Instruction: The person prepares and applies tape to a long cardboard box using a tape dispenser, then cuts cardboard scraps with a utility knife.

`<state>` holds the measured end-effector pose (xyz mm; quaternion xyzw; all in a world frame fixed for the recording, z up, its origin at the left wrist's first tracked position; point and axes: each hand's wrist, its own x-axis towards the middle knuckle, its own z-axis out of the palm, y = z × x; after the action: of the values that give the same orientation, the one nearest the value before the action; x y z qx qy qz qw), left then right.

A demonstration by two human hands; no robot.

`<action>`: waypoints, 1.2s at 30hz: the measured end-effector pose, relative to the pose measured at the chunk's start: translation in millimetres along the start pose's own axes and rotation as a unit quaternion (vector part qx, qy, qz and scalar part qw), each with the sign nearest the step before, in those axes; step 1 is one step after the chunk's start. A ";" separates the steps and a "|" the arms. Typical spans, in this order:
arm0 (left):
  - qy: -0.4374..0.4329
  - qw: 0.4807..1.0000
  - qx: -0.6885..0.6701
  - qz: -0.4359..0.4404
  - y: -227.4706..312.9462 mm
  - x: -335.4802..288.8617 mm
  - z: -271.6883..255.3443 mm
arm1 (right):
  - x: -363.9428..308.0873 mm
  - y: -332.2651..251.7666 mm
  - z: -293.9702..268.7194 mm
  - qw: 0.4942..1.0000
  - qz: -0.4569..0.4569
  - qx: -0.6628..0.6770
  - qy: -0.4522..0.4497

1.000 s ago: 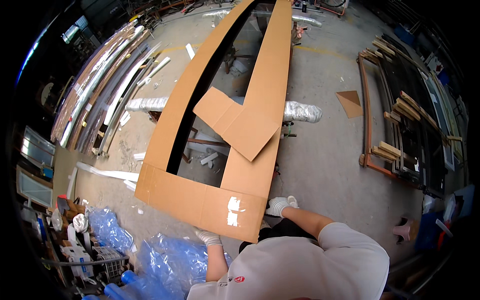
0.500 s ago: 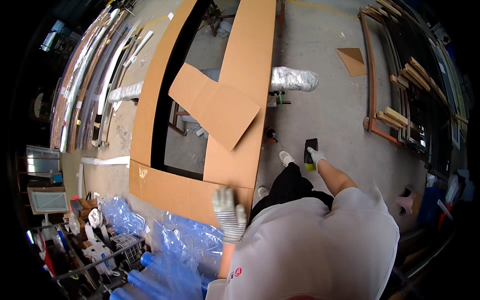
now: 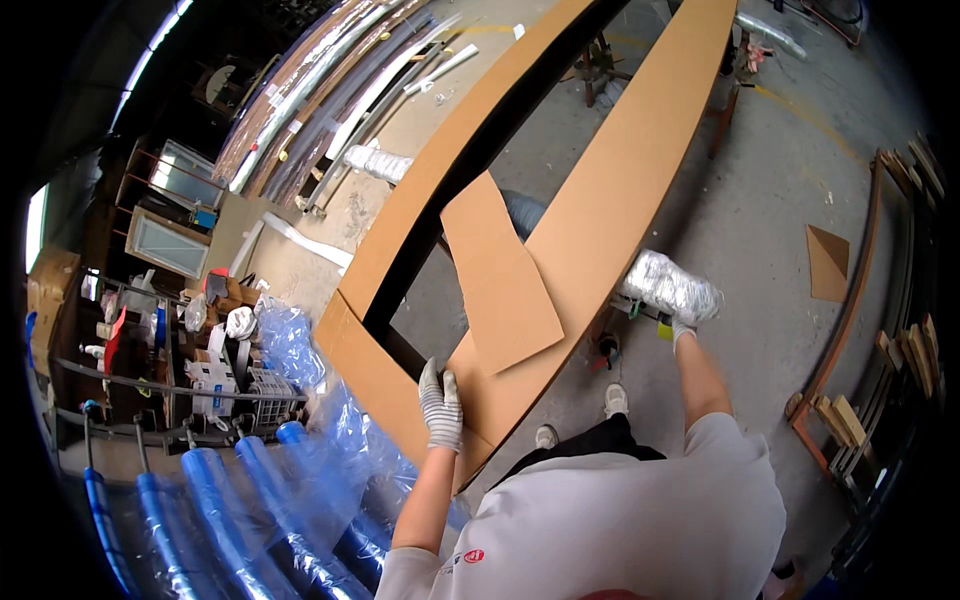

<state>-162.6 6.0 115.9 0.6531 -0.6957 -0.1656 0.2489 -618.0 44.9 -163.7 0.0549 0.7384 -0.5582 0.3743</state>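
A large frame covered in brown cardboard (image 3: 635,165) stretches away in front of me. My gloved left hand (image 3: 441,408) lies on its near corner, fingers extended, close to the inner edge of the opening. Just beyond it, a loose cardboard piece (image 3: 508,290) rests across the right side and partly over the opening. To the right of the frame, my gloved right hand (image 3: 684,333) is low, beside a foil-wrapped support arm (image 3: 672,284). In it is a black and yellow-green tool (image 3: 664,329); only its yellow-green part shows clearly, and the fingers are mostly hidden.
Blue plastic-film rolls (image 3: 225,505) stand at the near left, with crumpled film (image 3: 290,340) beyond them. Long wrapped profiles (image 3: 320,90) lie at the far left. A rack with wood blocks (image 3: 840,420) stands right, and a cardboard scrap (image 3: 827,262) lies on the floor.
The view has swung left. My left hand has shifted toward the frame's inner corner. The loose cardboard piece now lies closer along the frame's side. My right hand has moved forward, toward the foil-wrapped arm.
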 end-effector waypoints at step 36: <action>-0.406 0.673 -0.603 -0.134 -2.3 -44.7 -61.3 | -452.9 -71.6 1.3 0.916 -0.158 -0.012 -0.368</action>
<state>-125.2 55.9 159.2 0.3158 -0.3822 -0.8295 0.2573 -329.9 169.8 170.4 -0.2760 0.5539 -0.5823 0.5272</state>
